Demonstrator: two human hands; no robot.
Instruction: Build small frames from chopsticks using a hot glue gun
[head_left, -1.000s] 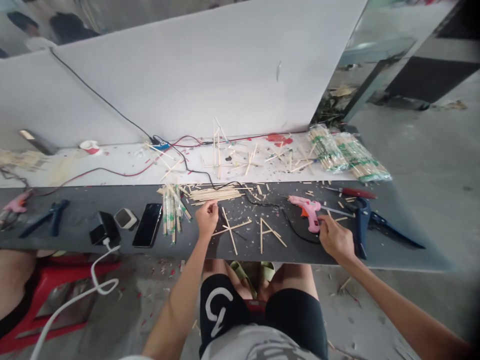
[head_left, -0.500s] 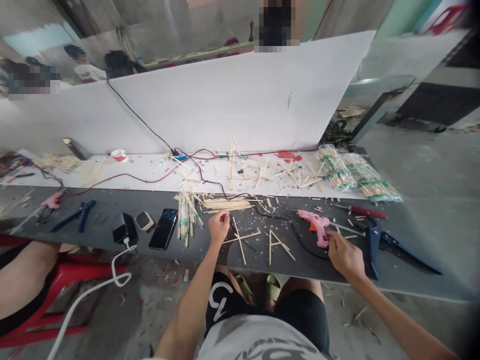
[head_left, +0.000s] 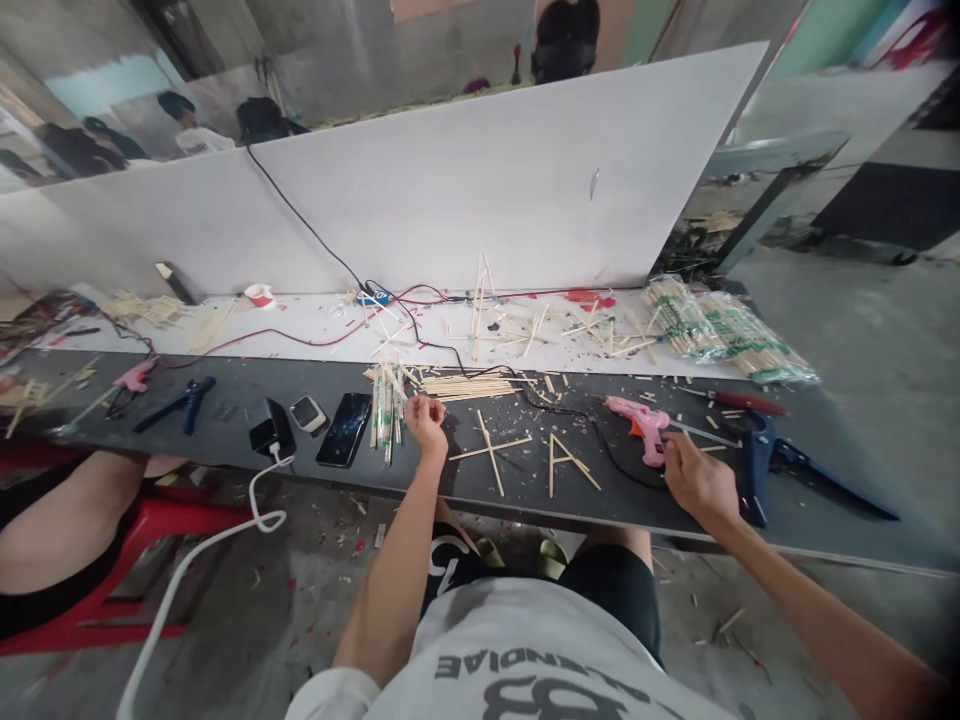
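Observation:
My left hand (head_left: 426, 422) rests on the dark bench top with its fingers curled, close to a loose pile of thin wooden sticks (head_left: 466, 386); what it pinches, if anything, is too small to name. Just right of it lie a crossed pair of glued sticks (head_left: 491, 455) and an A-shaped stick frame (head_left: 564, 462). My right hand (head_left: 694, 478) lies beside a pink glue gun (head_left: 639, 424), its fingers touching the gun's handle; a firm grip is not clear.
Blue-handled cutters (head_left: 765, 450) and a red-handled tool (head_left: 739, 402) lie right of the gun. A phone (head_left: 344, 429), a charger block (head_left: 268, 427) and wrapped stick bundles (head_left: 716, 335) are on the bench. Another person's leg (head_left: 67, 520) is at left on a red stool.
My head has tilted up and back, so the bench sits higher in view. My left hand has drawn slightly left, away from the crossed sticks. My right hand stays by the glue gun.

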